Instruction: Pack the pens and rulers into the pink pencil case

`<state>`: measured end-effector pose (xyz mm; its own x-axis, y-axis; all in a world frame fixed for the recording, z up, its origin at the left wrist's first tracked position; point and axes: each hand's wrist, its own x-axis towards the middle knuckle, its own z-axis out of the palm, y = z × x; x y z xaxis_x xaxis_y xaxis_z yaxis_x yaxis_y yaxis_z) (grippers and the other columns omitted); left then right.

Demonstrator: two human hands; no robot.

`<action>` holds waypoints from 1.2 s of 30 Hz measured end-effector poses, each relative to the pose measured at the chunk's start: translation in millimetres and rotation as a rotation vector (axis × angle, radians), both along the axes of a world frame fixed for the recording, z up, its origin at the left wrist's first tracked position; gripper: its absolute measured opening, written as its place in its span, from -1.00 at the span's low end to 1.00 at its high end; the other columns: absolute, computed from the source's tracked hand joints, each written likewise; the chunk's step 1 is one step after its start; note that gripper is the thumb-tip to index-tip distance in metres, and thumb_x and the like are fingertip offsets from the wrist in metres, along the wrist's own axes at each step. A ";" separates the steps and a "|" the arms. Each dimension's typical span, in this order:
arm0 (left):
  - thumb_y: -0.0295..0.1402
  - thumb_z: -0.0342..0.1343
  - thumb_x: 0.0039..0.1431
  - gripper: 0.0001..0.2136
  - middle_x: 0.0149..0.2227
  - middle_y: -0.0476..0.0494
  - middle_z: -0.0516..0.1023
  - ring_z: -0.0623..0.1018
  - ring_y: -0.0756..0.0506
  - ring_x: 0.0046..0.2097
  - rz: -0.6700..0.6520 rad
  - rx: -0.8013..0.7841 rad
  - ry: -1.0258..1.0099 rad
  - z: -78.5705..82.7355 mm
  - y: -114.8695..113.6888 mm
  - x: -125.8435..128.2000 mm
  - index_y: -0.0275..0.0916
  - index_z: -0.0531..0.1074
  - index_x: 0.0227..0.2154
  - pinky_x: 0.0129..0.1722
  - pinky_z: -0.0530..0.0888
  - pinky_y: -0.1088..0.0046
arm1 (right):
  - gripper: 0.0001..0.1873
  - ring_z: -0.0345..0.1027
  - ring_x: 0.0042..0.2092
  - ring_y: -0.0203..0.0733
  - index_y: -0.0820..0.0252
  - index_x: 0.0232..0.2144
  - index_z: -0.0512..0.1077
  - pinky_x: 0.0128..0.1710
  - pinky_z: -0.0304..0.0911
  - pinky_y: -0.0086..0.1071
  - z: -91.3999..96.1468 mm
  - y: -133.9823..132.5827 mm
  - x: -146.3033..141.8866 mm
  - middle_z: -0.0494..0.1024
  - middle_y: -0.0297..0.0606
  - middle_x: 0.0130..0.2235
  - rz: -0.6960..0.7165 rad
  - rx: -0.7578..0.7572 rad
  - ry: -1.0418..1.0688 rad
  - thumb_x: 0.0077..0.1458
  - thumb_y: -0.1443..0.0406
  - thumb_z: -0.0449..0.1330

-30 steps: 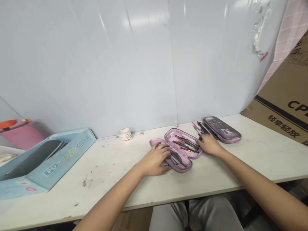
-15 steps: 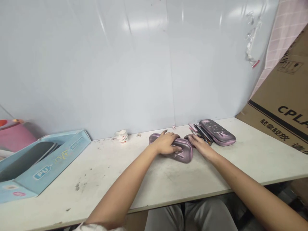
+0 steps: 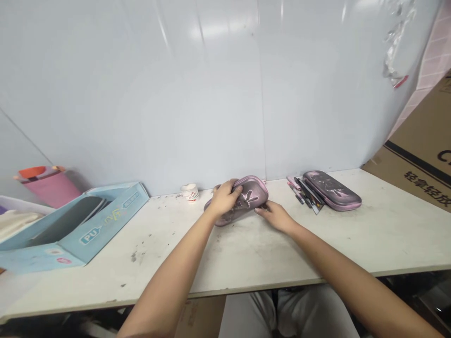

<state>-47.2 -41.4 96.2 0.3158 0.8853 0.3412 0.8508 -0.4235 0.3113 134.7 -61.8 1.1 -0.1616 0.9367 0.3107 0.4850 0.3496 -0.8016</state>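
Note:
A dark purple-grey pencil case with pink edging and a rabbit-shaped print is tilted, its right end raised above the white table. My left hand wraps over its left part, thumb on the printed face and fingers around the far edge. At the lower right corner, my right hand grips the edge; some of its fingertips are hidden by the case. A second, similar pencil case lies to the right. Several pens and pencils and a clear triangular ruler lie against its left side.
A crumpled paper cup stands near the wall. On the left, a light blue box holds a dark case, with a pink container behind. A large cardboard box leans at the right. The table's front edge is near my lap.
The held pencil case has been turned and tilted, its right end now raised. Both hands have moved with it, and my right hand now grips its corner. The view has shifted slightly left.

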 end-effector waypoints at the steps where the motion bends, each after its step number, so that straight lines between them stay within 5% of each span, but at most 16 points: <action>1: -0.18 -0.21 0.19 -0.67 -0.09 -0.04 0.48 0.40 -0.12 -0.01 0.011 -0.002 -0.012 -0.1 -0.8 -1.0 -0.14 0.30 -0.07 0.03 0.17 0.29 | -0.72 0.36 -0.20 -0.15 0.25 -0.29 0.42 -0.18 0.19 -0.37 1.0 1.1 -1.3 0.52 -0.17 -0.24 -0.028 0.029 -0.074 0.08 0.18 0.03; 8: -0.15 -0.21 0.19 -0.65 -0.10 -0.09 0.47 0.40 -0.15 -0.02 0.013 0.056 0.075 -9.8 -0.9 11.3 -0.15 0.30 -0.08 0.02 0.14 0.23 | -0.75 0.30 -0.14 -0.09 0.19 -0.43 0.47 -0.08 0.04 -0.30 2.8 -3.5 24.9 0.53 -0.10 -0.28 -0.140 0.125 -0.465 0.10 0.26 0.01; 14: -0.08 -0.23 0.19 -0.61 -0.18 -0.18 0.49 0.41 -0.16 -0.08 -0.094 0.179 0.246 -31.1 -3.7 49.6 -0.19 0.34 -0.12 0.00 0.15 0.20 | -0.77 0.24 -0.10 -0.09 0.18 -0.35 0.47 0.04 -0.14 -0.12 -1.2 -11.7 83.7 0.54 -0.21 -0.27 -0.199 0.409 -0.978 0.08 0.37 0.00; 20: -0.02 -0.24 0.17 -0.56 -0.26 -0.21 0.48 0.42 -0.18 -0.14 -0.205 0.314 0.341 -45.0 -14.1 86.5 -0.24 0.37 -0.20 0.02 0.11 0.14 | -0.76 0.21 -0.09 -0.08 0.15 -0.38 0.48 0.08 -0.33 0.10 42.1 -12.8 130.5 0.55 -0.25 -0.36 -0.150 0.625 -1.193 0.08 0.42 0.01; 25: -0.03 -0.20 0.16 -0.56 -0.26 -0.23 0.48 0.40 -0.19 -0.14 -0.223 0.392 0.306 -48.2 -26.2 92.4 -0.29 0.38 -0.23 0.03 0.10 0.15 | -0.70 0.19 -0.10 -0.13 0.11 -0.44 0.49 0.13 -0.39 0.11 98.3 -9.3 96.5 0.51 -0.31 -0.48 0.113 0.850 -1.310 0.07 0.47 -0.01; 28: -0.05 -0.18 0.17 -0.57 -0.28 -0.23 0.50 0.40 -0.18 -0.15 -0.181 0.375 0.232 -50.3 -32.0 91.2 -0.32 0.42 -0.30 0.01 0.11 0.16 | -0.69 0.20 -0.12 -0.15 0.10 -0.51 0.48 0.16 -0.31 -0.01 114.3 -8.3 65.0 0.49 -0.32 -0.52 0.269 0.918 -1.327 0.04 0.48 0.00; 32: -0.16 -0.19 0.21 -0.62 -0.34 -0.15 0.54 0.41 -0.14 -0.19 -0.089 0.306 0.062 -53.8 -38.6 94.5 -0.26 0.45 -0.42 -0.04 0.12 0.16 | -0.74 0.25 -0.16 -0.14 0.16 -0.46 0.49 0.12 -0.13 -0.12 105.0 -10.1 57.1 0.51 -0.25 -0.47 0.229 0.832 -1.280 0.06 0.43 0.01; 36: -0.21 -0.16 0.21 -0.68 -0.31 -0.06 0.57 0.41 -0.11 -0.17 -0.076 0.249 -0.080 -55.0 -44.5 97.9 -0.18 0.47 -0.42 -0.07 0.11 0.17 | -0.75 0.35 -0.23 -0.15 0.22 -0.24 0.43 -0.10 0.11 -0.27 77.0 -16.3 66.8 0.53 -0.17 -0.37 -0.014 0.552 -1.098 0.13 0.33 -0.02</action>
